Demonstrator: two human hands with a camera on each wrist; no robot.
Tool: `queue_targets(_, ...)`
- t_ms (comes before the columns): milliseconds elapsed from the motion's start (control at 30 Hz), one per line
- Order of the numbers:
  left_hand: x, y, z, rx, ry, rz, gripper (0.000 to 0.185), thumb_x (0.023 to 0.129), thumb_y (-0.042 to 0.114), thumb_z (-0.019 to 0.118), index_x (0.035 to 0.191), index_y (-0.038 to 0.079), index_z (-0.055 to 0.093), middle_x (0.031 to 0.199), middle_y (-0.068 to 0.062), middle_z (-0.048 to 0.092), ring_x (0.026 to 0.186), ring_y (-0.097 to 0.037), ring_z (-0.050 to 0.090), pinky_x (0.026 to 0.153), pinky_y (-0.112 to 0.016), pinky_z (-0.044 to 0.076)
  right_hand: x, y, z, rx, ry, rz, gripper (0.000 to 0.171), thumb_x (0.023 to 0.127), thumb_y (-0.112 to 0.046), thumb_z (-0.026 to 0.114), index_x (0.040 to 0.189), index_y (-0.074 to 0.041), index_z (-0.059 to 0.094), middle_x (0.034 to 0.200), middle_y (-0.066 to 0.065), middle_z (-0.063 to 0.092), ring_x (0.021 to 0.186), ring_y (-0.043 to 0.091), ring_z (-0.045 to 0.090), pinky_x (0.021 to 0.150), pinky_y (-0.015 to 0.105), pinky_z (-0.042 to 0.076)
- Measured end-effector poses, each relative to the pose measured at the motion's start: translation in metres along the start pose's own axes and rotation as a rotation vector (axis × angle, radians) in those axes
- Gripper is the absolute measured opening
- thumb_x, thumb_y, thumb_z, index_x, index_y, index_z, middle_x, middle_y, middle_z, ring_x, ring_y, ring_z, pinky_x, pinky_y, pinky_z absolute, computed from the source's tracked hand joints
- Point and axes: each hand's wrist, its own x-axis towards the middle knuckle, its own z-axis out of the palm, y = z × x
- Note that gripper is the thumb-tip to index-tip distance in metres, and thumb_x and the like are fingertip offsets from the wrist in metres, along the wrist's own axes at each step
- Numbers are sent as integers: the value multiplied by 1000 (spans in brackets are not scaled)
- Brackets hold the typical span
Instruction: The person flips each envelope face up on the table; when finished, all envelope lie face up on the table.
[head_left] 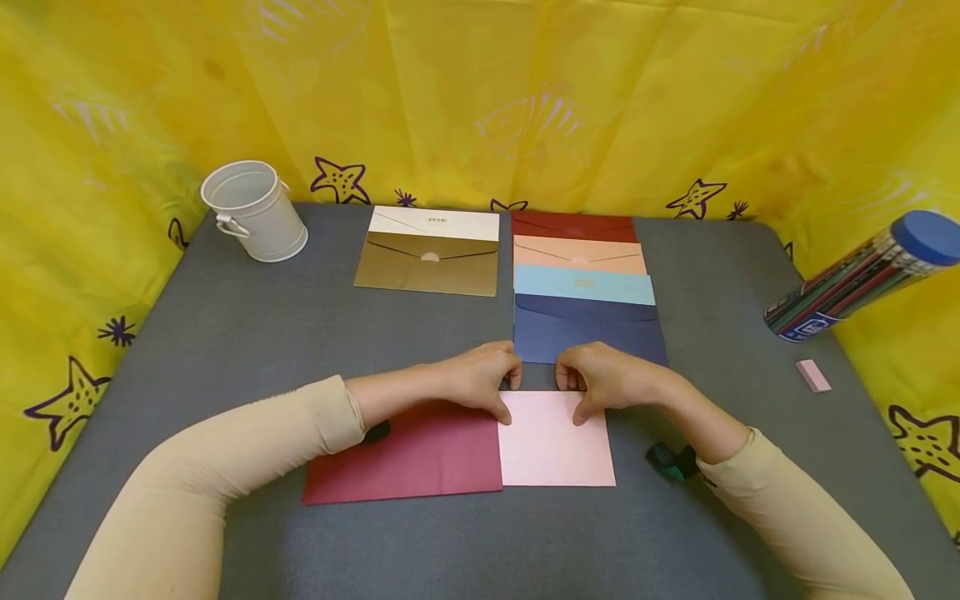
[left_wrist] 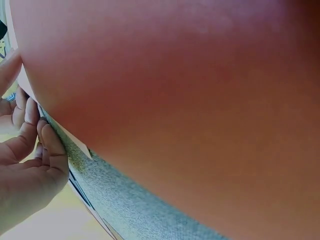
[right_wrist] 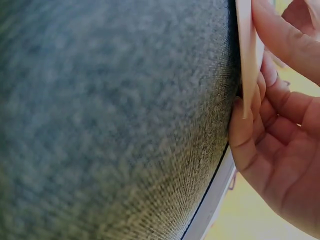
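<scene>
Both hands are at the far edge of a plain pale pink envelope (head_left: pixel 557 450); no flap shows on its upper face. My left hand (head_left: pixel 480 377) pinches that edge near the left corner, thumb on top and fingers beyond it. With thumb above and curled fingers behind, my right hand (head_left: pixel 617 379) grips the same edge farther right; the right wrist view shows the paper (right_wrist: pixel 246 60) between them. A burgundy envelope (head_left: pixel 427 462) lies left of the pink one, partly under my left forearm. Which overlaps the other, I cannot tell.
Behind the hands, overlapping envelopes form two columns: white (head_left: pixel 468 223) and gold (head_left: pixel 420 271) left, navy (head_left: pixel 585 333), light blue, peach and dark red right. A white bucket (head_left: pixel 258 217) stands far left. At right are a tilted-looking pencil tub (head_left: pixel 847 287) and a pink eraser (head_left: pixel 813 376).
</scene>
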Motion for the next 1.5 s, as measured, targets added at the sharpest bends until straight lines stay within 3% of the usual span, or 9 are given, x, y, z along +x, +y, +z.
queue_targets(300, 1, -8, -4, -62, 8, 22, 26, 72, 19, 86, 85, 11, 66, 91, -3, 57, 83, -13, 51, 76, -23, 43, -3, 1, -4, 75, -8, 59, 35, 69, -12, 88, 90, -12, 60, 74, 0, 59, 65, 9, 52, 58, 22, 45)
queue_targets(633, -1, -26, -22, -234, 9, 10, 19, 82, 9, 77, 97, 6, 67, 89, -6, 69, 82, -10, 62, 75, -18, 49, -10, 13, -19, 144, 97, 100, 30, 77, -9, 82, 97, -8, 60, 77, 2, 58, 69, 13, 52, 60, 24, 43)
queue_targets(1000, -6, -46, -46, -425, 111, -103, 17, 83, 11, 74, 98, 5, 70, 91, -6, 70, 85, -13, 61, 74, -21, 47, -17, 26, -42, 187, 238, 125, 25, 81, -8, 79, 97, -10, 59, 84, 4, 59, 79, 16, 53, 66, 24, 45)
queue_targets(1200, -9, -57, -55, -547, 175, -148, 17, 84, 12, 73, 99, 4, 70, 80, 3, 65, 78, -12, 55, 72, -24, 44, -23, 27, -54, 207, 306, 126, 25, 83, -13, 78, 99, -9, 59, 88, 7, 62, 81, 12, 53, 67, 23, 44)
queue_targets(1333, -13, -62, -60, -660, 208, -173, 14, 86, 10, 71, 96, 1, 65, 74, 6, 63, 73, -9, 58, 73, -26, 51, -24, 28, -61, 230, 344, 139, 25, 85, -14, 77, 101, -6, 59, 94, 9, 62, 84, 11, 55, 70, 22, 46)
queue_targets(1500, -18, -69, -63, -790, 252, -177, 11, 88, 5, 68, 91, -1, 59, 79, 5, 66, 75, -8, 66, 79, -29, 59, -23, 34, -66, 282, 394, 149, 27, 87, -13, 75, 102, -1, 57, 94, 10, 61, 82, 8, 55, 68, 21, 46)
